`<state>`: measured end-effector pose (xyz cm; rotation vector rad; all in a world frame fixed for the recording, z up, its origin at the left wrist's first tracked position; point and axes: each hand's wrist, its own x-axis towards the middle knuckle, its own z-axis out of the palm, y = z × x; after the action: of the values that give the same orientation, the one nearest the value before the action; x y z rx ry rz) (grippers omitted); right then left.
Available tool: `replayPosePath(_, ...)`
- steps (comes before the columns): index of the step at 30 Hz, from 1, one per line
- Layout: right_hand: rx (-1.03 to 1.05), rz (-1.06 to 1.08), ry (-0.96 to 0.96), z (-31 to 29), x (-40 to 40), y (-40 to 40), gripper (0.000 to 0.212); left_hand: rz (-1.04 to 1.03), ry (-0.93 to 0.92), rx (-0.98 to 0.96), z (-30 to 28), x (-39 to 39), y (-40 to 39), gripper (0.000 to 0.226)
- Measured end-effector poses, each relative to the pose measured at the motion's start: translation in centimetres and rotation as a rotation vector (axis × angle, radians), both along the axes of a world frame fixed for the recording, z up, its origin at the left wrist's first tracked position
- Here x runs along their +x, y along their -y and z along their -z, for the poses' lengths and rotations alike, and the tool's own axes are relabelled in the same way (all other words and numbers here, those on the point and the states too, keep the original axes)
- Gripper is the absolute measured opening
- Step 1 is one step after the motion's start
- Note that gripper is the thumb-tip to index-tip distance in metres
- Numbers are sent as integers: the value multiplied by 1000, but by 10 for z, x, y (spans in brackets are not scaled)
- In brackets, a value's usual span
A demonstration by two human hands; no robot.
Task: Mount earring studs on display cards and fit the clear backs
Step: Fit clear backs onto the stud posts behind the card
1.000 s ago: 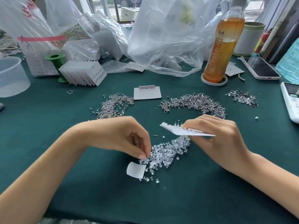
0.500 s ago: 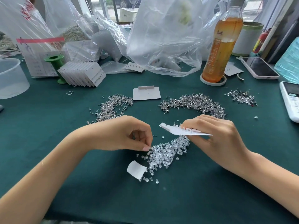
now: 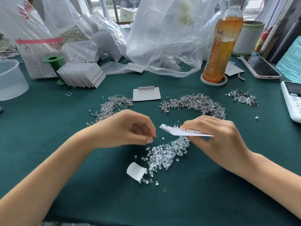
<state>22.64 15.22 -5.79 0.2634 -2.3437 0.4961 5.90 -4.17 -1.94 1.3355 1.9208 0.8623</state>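
Head view: the right hand [image 3: 216, 137] grips a white display card [image 3: 182, 132] edge-on above the middle of the green tabletop [image 3: 48, 128], stud posts sticking up through it. The left hand [image 3: 128, 128], fingers curled, pinches something tiny just left of the card; what it is cannot be told. Clear backs [image 3: 164, 154] lie heaped below the card, stud piles [image 3: 195, 103] beyond it, a blank card [image 3: 146, 95] farther back.
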Motion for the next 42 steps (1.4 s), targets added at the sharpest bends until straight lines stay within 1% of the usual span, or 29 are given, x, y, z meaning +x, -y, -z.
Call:
replayPosePath(5,16,-7,-1,0,1,0,4,-7,16,10,1,1,-2,5)
replayPosePath(9,77,-39,-14,-2,2,1,5,-28,21,36,0,2,-3,6)
replayPosePath(10,93,-46,-15,-2,2,1,7,-33,35,45,0,3,-3,7)
replayPosePath(13,163,-64,-26,-2,3,1,23,-43,93,72,-1,4,-2,11)
replayPosePath(15,225,-77,-37,-3,3,1,29,-48,120,95,-2,3,-2,12)
replayPosePath(20,349,-117,-47,-3,2,4,27,-100,210,153,-5,6,-8,11)
replayPosePath(23,402,-129,-32,-3,3,5,24,-94,246,185,-4,13,-13,10)
replayPosePath(25,430,-129,-32,-2,2,5,19,-66,241,198,-4,19,-17,7)
replayPosePath(27,446,-124,-31,-1,2,6,16,-35,186,210,-3,26,-18,8)
replayPosePath(29,453,-123,-19,-1,2,7,17,-8,134,215,-2,31,-19,10)
replayPosePath(32,428,-140,6,-3,1,8,18,3,131,198,-1,34,-19,8)
replayPosePath(35,355,-151,19,-4,1,9,19,-8,157,187,0,33,-19,7)
replayPosePath(37,291,-119,29,-4,0,8,26,-17,162,188,0,34,-19,7)
replayPosePath(40,252,-92,69,-3,0,6,12,-39,176,194,0,35,-19,8)
replayPosePath(41,245,-100,77,-2,-1,5,14,-50,185,194,1,36,-19,8)
replayPosePath(42,243,-109,84,-1,0,4,21,-65,196,192,1,36,-20,8)
